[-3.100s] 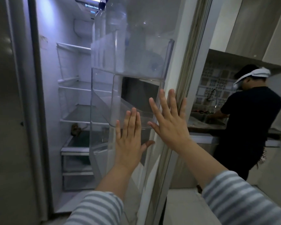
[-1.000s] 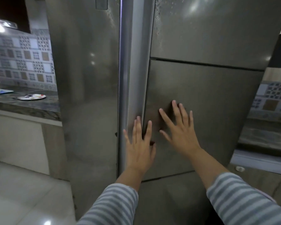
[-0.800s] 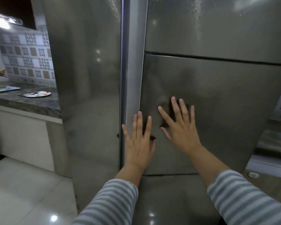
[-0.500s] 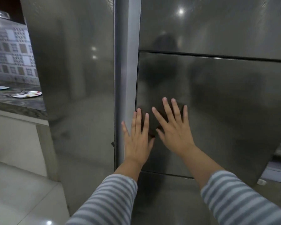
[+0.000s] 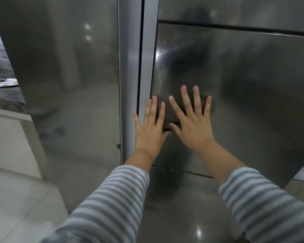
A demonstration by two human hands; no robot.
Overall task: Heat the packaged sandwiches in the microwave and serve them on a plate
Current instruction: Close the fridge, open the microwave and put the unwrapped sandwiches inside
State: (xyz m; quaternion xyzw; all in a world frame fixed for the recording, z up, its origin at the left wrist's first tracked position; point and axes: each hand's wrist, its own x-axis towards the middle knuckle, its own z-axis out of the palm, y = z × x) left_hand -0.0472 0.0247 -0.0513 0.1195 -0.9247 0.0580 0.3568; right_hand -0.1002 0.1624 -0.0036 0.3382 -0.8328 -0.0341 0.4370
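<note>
While both hands, the left hand [image 5: 150, 133] and right hand [image 5: 194, 128], press flat on the fridge door [image 5: 244, 95], the plate [image 5: 3, 83] waits on the worktop [image 5: 5, 100] far left.

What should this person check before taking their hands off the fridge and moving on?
1. Right fridge door flush with the left door: ok, no interior shows.
2. Left hand flat near the door's edge, holding nothing: ok.
3. Right hand flat on the door, holding nothing: ok.
4. Packaged sandwiches in hand: not ok, none in view.
5. Plate waiting on the counter: ok.
6. Microwave ready: cannot tell, out of view.
</note>
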